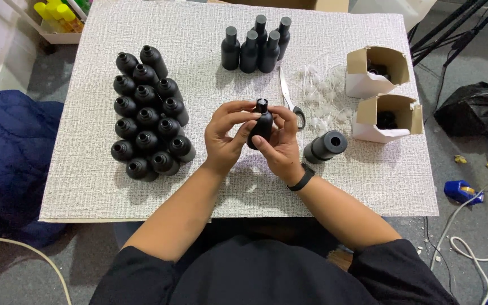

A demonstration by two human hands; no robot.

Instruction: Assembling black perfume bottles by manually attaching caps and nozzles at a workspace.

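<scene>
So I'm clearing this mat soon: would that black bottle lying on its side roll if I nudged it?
Probably. The lying bottle is round-bodied and rests on its side, so a sideways nudge would likely roll it. The textured mat may slow it. It looks open-mouthed and uncapped, so likely light.

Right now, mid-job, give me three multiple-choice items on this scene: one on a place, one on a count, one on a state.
1. Where do the scissors lie?
A. Right of the held bottle, beside the white plastic bits
B. Inside a cardboard box
C. On the floor

2. How many capped bottles stand at the far edge?
A. Two
B. Five
C. Nine

3. How is the bottle in hand?
A. Lying flat on the mat
B. Held by both hands, cap on its neck
C. Held by one hand only

Answers:
1 A, they rest on the mat by the plastic bits.
2 B, five caps show.
3 B, left hand and right hand both grip it.
</scene>
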